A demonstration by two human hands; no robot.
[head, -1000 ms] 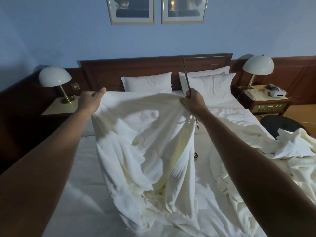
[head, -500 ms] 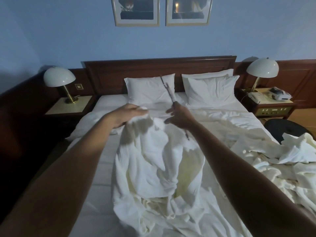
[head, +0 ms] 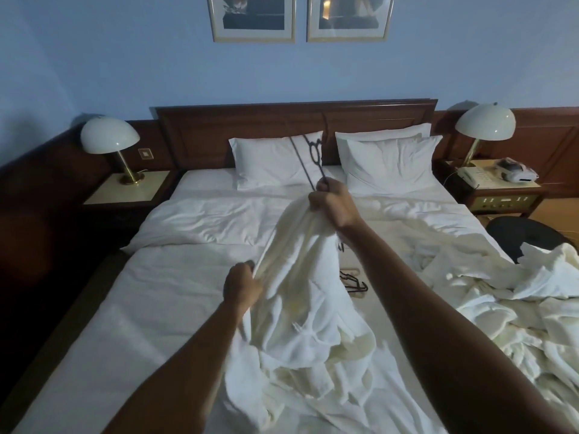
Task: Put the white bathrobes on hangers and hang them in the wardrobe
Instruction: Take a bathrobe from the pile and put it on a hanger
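Robe (head: 300,308): white; held up over the bed (head: 150,308), its lower folds heaped on the cover near the camera; gathered into a narrow bunch toward the top.
Left hand (head: 241,288): fingers curled round a fold at the robe's left edge; the cloth is gripped, low and near.
Right hand (head: 333,203): raised farther up the bed; closed on the top of the robe and on a dark hanger (head: 313,158) together; the hanger's thin frame is seen tilted up and left from the fist, against the left pillow (head: 269,164).
Spare hangers (head: 354,281): dark; laid on the cover just right of the robe, partly hidden behind the right forearm.
More robes (head: 517,292): white cloth is piled along the bed's right side; how many cannot be told.
Chair (head: 520,233): a dark round one, seen past the bed's right edge, partly covered by the pile.
Pillows: the left one single; on the right (head: 391,161), two overlapped; all set against the wooden headboard (head: 244,120).
Left surface (head: 103,195): a domed lamp (head: 108,139) on a brass stem.
Right surface (head: 513,191): a matching lamp (head: 485,122); a phone (head: 474,175); a wrapped item beside it, too blurred to name.
Wall: blue; two framed pictures (head: 300,17) hung above the headboard.
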